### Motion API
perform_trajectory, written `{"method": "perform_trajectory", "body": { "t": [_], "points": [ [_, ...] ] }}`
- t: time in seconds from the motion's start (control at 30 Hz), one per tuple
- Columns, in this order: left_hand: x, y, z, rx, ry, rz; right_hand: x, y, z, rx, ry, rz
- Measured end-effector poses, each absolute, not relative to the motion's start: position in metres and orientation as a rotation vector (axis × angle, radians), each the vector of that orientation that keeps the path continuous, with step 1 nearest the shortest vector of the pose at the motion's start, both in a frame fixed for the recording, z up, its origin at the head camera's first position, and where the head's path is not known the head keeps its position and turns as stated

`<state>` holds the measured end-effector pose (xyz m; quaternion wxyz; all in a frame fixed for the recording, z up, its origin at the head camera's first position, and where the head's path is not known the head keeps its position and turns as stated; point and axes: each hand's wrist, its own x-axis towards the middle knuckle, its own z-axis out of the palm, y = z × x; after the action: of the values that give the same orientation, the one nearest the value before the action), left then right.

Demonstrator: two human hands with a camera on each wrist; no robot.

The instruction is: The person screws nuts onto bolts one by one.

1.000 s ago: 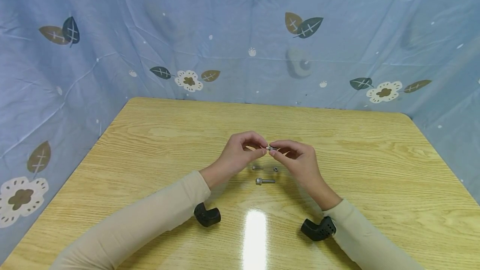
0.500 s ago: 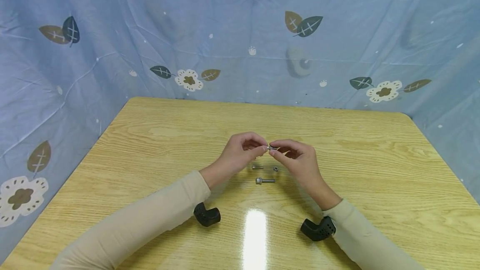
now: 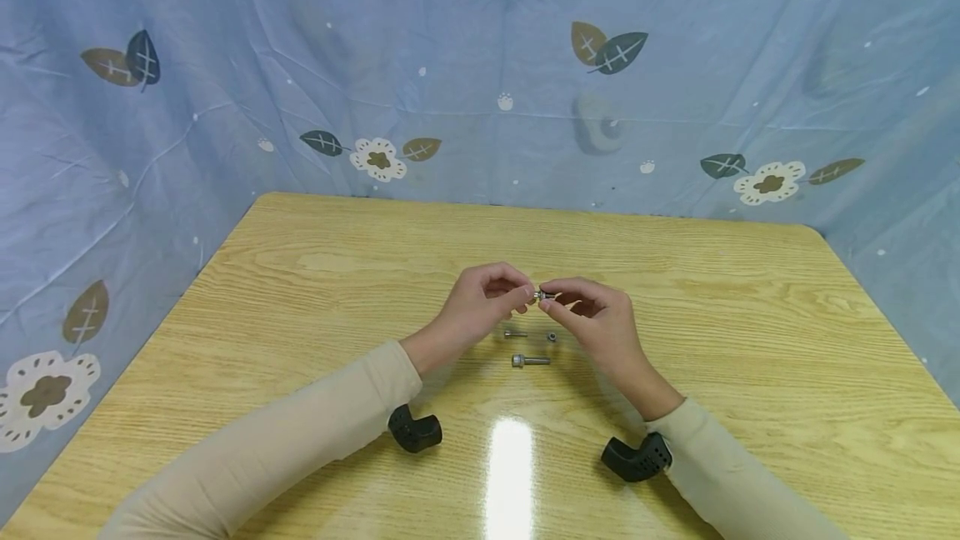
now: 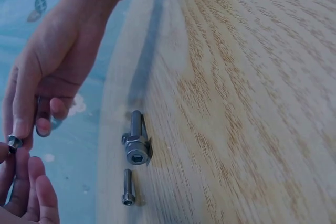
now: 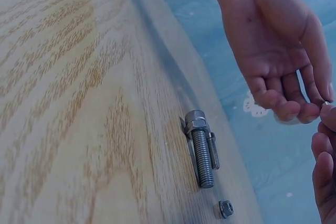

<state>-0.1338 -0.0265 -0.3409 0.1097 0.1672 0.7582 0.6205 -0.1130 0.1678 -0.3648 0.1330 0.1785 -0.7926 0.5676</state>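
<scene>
Above the middle of the table, my left hand (image 3: 480, 300) and right hand (image 3: 598, 317) meet fingertip to fingertip at a small metal bolt (image 3: 542, 296). The right thumb and forefinger pinch it around a wider, nut-like part (image 4: 14, 142), its thin shank pointing right. At its left end, the left thumb and fingertips grip it; they hide much of that end. Beneath the hands lie a small socket-head bolt (image 3: 516, 334), a loose flange nut (image 5: 226, 209) and a large socket-head bolt (image 3: 531, 361) with a nut up by its head.
The wood-grain table (image 3: 337, 273) reaches back to a blue patterned curtain (image 3: 480, 65). Black mounts, one at the left wrist (image 3: 415, 430) and one at the right (image 3: 636, 457), hang below the sleeves. Light glares off the table's front (image 3: 510, 473).
The left thumb and fingertips have shifted slightly against each other at the bolt's end. The right hand stays nearly still, and the parts on the table have not moved.
</scene>
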Motion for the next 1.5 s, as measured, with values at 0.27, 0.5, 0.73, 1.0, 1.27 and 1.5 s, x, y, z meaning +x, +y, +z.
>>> {"method": "perform_trajectory", "body": {
  "t": [0.27,0.5,0.73,1.0,1.27,1.5],
  "points": [
    [-0.1314,-0.0266,-0.3394,0.58,2.301,1.842,-0.1128,0.1681,-0.3645,0.524,-2.299,1.662],
    [-0.1313,-0.0269,-0.3394,0.528,2.3,1.804,-0.1124,0.1671,-0.365,0.526,-2.288,1.669],
    [-0.1315,-0.0273,-0.3398,0.492,2.233,1.822,-0.1116,0.1662,-0.3649,0.525,-2.275,1.658],
    [-0.1318,-0.0269,-0.3394,0.59,2.327,1.811,-0.1123,0.1662,-0.3649,0.496,-2.305,1.648],
    [-0.1317,-0.0279,-0.3401,0.527,2.277,1.803,-0.111,0.1653,-0.3645,0.496,-2.278,1.651],
    [-0.1317,-0.0281,-0.34,0.563,2.28,1.8,-0.1112,0.1649,-0.3643,0.514,-2.27,1.656]
  ]
}}
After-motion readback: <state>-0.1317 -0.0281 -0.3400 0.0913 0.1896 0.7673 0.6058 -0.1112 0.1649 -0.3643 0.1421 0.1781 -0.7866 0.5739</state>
